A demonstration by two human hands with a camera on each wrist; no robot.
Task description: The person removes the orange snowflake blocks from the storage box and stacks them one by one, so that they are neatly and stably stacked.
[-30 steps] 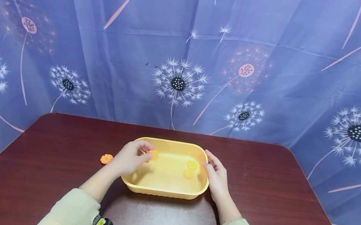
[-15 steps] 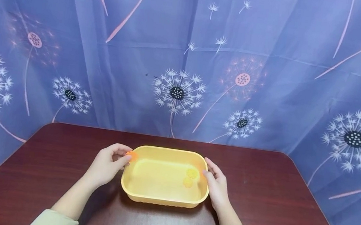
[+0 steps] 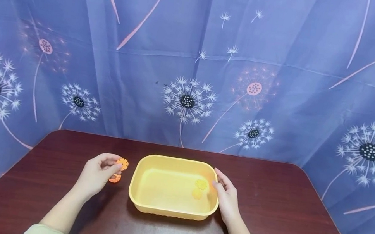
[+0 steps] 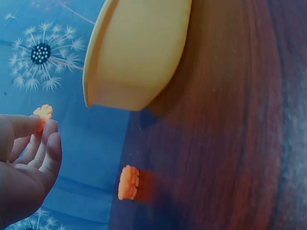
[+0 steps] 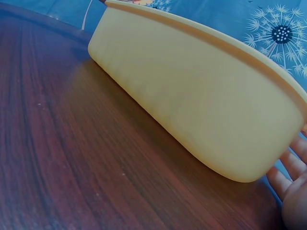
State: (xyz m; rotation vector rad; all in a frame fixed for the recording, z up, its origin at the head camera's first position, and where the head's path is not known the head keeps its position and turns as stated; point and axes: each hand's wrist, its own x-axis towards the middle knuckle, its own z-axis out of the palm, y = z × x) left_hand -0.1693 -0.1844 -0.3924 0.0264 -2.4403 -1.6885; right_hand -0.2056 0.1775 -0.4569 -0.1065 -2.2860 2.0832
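Observation:
My left hand [image 3: 94, 175] pinches an orange notched flower-shaped disc [image 3: 123, 163] between thumb and fingers, left of the yellow plastic basin [image 3: 172, 213]. Just beneath that hand, more orange lies on the table; the left wrist view shows it as a small stack of orange flower discs [image 4: 127, 183] standing apart from the basin. At the basin's right end, my right hand [image 3: 227, 200] grips the wall, thumb over the rim and fingers outside. Inside the basin near that thumb lie a yellow flower disc [image 3: 201, 184] and a paler yellow-orange disc [image 3: 197, 193].
The dark red-brown wooden table [image 3: 287, 223] carries the basin at its middle. A blue curtain [image 3: 142, 88] printed with dandelions hangs behind the table's far edge and along both sides.
My left hand has moved left, out of the basin and over its rim, taking the orange disc above the orange discs on the table. The right hand stays at the basin's right end.

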